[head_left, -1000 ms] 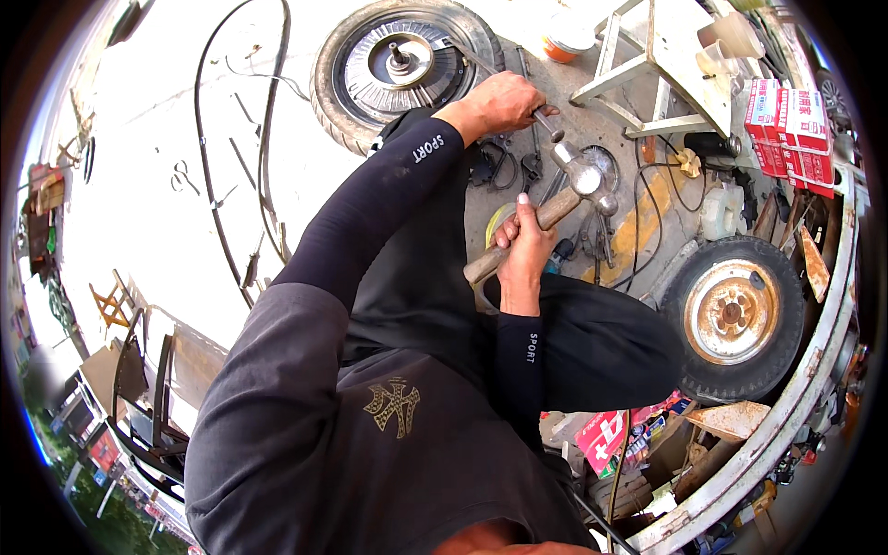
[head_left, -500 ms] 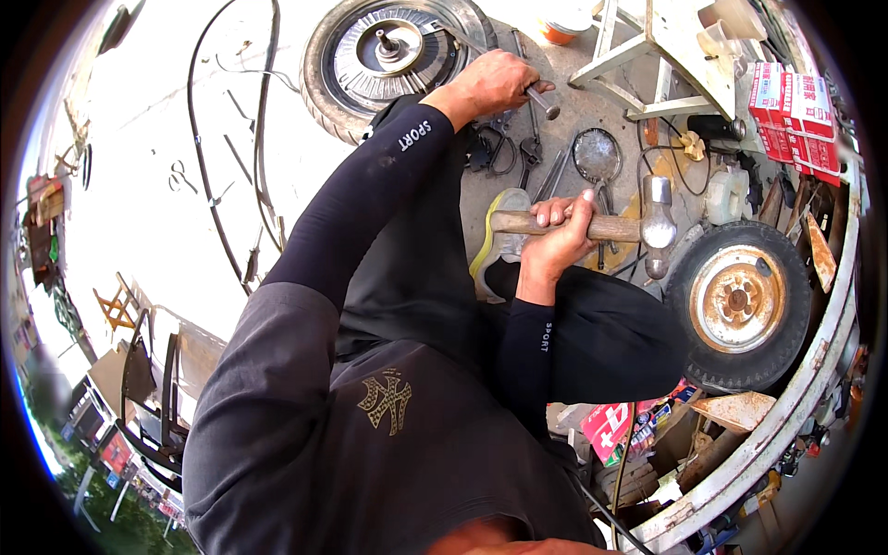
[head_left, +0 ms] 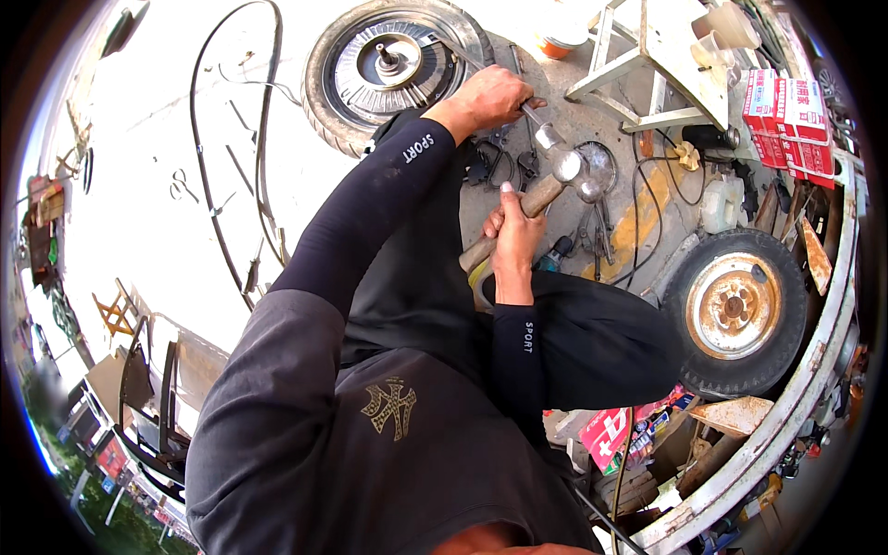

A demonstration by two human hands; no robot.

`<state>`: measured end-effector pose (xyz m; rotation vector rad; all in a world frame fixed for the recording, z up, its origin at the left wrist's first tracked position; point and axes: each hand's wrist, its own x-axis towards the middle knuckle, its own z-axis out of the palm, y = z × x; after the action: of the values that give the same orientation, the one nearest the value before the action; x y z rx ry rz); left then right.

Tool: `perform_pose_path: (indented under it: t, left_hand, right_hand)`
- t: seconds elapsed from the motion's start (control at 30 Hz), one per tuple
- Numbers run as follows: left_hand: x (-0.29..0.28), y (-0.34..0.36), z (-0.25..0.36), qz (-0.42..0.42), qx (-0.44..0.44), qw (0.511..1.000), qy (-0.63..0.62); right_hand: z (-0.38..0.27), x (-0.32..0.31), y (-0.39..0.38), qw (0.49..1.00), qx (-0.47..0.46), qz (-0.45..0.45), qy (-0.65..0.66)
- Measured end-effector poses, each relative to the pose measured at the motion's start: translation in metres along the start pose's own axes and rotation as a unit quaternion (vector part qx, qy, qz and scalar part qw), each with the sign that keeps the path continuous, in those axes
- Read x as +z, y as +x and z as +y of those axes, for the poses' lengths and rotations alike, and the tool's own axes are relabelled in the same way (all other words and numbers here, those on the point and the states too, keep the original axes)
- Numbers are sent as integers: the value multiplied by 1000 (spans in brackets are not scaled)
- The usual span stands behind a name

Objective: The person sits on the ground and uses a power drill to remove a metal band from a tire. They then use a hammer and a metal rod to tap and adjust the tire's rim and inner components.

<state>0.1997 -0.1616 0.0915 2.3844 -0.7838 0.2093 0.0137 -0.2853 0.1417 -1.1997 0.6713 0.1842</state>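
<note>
A tyred wheel with a finned metal hub [head_left: 407, 79] lies flat at the top, its axle stub pointing up. My left hand [head_left: 493, 95] is closed round a steel bar [head_left: 462, 51]. The bar's far end rests at the hub's cover edge, and its near end sticks out past my fist. Lower and to the right, my right hand [head_left: 518, 231] grips the wooden handle of a hammer [head_left: 543, 194]. The hammer's metal head is tilted up beside the near end of the bar; whether they touch, I cannot tell.
A second wheel with a rusty rim [head_left: 733, 305] lies at right. Beyond are a white metal stool [head_left: 680, 65], red-and-white boxes [head_left: 791, 125] and a plastic container [head_left: 721, 205]. A round dark dish [head_left: 601, 166] and several tools lie beyond my right hand. Black cable [head_left: 196, 139] runs at left.
My right hand has swung the hammer left and up, bringing its head from the right side to the bar's near end. My left hand and the bar have shifted slightly.
</note>
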Motion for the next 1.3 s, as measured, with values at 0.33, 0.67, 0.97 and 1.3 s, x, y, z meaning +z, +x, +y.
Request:
perform_pose_path:
  t: [0.33,0.67,0.97,1.3]
  left_hand:
    - [-1,3,-2,37,10,999,-7]
    - [-8,5,7,30,-26,999,-19]
    - [-6,4,-2,47,-14,999,5]
    - [-7,11,0,83,-31,996,-16]
  right_hand:
    - [-9,4,6,999,26,-3,22]
    - [-9,-3,8,984,-157,40,81]
    - [-48,5,2,950,-267,72,146]
    - [-60,-2,10,959,-196,71,191]
